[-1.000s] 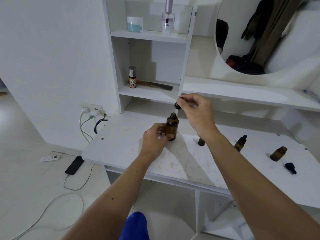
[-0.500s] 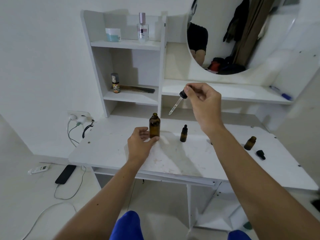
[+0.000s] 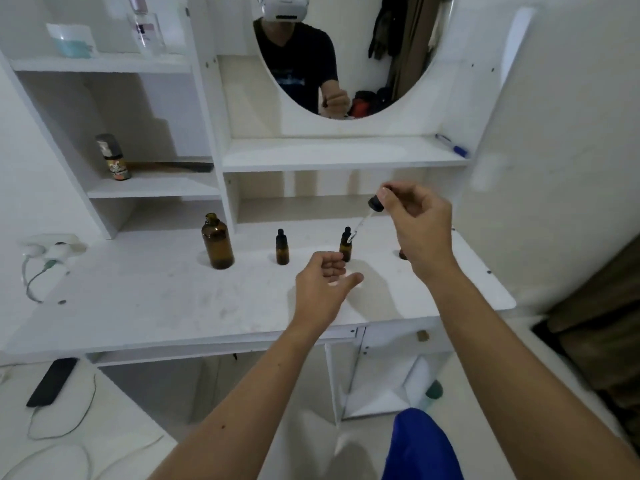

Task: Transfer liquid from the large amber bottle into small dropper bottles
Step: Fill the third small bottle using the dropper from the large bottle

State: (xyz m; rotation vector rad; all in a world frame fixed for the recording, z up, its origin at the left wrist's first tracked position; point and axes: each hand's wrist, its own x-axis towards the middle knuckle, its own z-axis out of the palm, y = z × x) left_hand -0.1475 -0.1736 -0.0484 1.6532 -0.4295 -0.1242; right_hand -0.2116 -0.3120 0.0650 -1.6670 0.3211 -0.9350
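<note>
The large amber bottle stands uncapped on the white desk, left of centre, with no hand on it. To its right stand two capped small dropper bottles. My right hand pinches the black bulb of a dropper; its glass pipette slants down, with the tip beside the cap of the second small bottle. My left hand hovers just in front of that bottle, fingers loosely curled, thumb out, holding nothing. Another small amber bottle is mostly hidden behind my right wrist.
The shelf unit at the back left holds a spray can, a comb, a perfume bottle and a jar. A round mirror hangs above a ledge with a pen. A power strip sits at the left; a phone lies on the floor.
My left hand let go of the large bottle and moved right toward a small bottle. My right hand carried the dropper out of the large bottle and to the right. The view panned right.
</note>
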